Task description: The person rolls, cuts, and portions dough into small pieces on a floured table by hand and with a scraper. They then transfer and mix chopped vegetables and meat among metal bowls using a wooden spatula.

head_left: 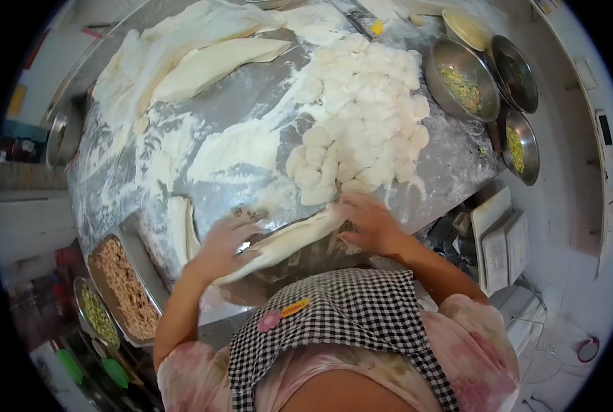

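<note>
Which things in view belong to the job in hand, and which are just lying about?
Part of the job:
Dough rope, between left hand and right hand
Pile of dough pieces
Large dough slab, probably stock

Apparently just lying about:
Metal bowl of chopped vegetables, untouched, possibly filling
Tray of crumbly brown mixture, likewise
Green object lower left, too unclear to name

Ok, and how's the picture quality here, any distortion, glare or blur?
Head view: strong fisheye bending, with black corners; head view: a white glint on the metal table beside the left hand; head view: that hand looks motion-blurred, while the checked apron looks fairly crisp.
</note>
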Action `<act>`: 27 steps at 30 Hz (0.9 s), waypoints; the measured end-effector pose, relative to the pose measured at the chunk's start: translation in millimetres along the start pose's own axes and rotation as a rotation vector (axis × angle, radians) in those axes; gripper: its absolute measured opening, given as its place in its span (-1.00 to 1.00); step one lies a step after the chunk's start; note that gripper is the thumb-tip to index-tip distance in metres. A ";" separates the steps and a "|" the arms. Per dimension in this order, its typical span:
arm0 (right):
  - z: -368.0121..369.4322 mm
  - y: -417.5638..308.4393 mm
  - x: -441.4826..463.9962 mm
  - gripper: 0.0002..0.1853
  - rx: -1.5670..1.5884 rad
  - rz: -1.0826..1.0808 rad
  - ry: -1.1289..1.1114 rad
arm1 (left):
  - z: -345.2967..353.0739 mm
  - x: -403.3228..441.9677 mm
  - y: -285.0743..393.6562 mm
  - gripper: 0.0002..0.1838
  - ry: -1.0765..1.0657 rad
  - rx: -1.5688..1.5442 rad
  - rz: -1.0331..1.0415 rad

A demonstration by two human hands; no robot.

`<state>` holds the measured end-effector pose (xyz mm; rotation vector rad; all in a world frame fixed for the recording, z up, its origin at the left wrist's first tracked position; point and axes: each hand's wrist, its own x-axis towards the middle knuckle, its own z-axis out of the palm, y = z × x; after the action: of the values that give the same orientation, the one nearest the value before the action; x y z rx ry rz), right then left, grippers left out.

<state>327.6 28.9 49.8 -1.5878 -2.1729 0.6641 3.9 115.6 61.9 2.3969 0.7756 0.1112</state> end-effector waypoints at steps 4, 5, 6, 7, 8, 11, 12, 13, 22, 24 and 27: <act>2.8 30.4 -43.3 -0.42 -0.037 0.296 0.021 | 55.2 62.2 38.9 -0.76 0.065 -0.034 0.124; 7.2 29.4 -47.7 -0.42 -0.028 0.256 -0.001 | 59.5 70.5 42.6 -0.79 0.112 -0.044 0.143; 10.3 28.8 -50.7 -0.43 -0.020 0.214 -0.021 | 61.1 78.5 44.6 -0.81 0.163 -0.051 0.163; 10.0 27.8 -47.3 -0.43 -0.012 0.173 -0.042 | 60.2 83.6 41.5 -0.83 0.212 -0.058 0.182; 11.2 26.7 -38.7 -0.44 0.054 0.114 0.019 | 61.4 88.3 29.1 -0.85 0.252 -0.028 0.169; 25.8 9.1 13.4 -0.43 0.288 0.018 0.162 | 55.3 92.9 -8.7 -0.85 0.431 -0.002 0.065; 37.0 4.2 41.7 -0.41 0.389 0.038 0.183 | 48.0 88.8 -17.7 -0.84 0.532 -0.037 -0.013; 51.1 -10.4 75.0 -0.38 0.670 0.116 0.215 | 41.6 81.9 -26.2 -0.82 0.631 -0.073 -0.090; 110.8 -10.7 240.1 -0.31 -0.168 0.401 0.466 | 44.9 2.0 -112.2 -0.50 1.139 0.185 -0.721; 113.4 -32.9 262.1 -0.31 -0.044 0.302 0.341 | 41.3 1.4 -130.0 -0.49 1.255 0.216 -0.822; 161.0 -76.8 277.2 -0.32 0.047 0.172 0.232 | 44.4 -12.2 -165.6 -0.50 1.070 0.505 -0.888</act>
<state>96.6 248.7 -33.8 -1.7461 -1.8586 0.5452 -78.5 191.8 -68.4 2.0283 2.5041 0.9511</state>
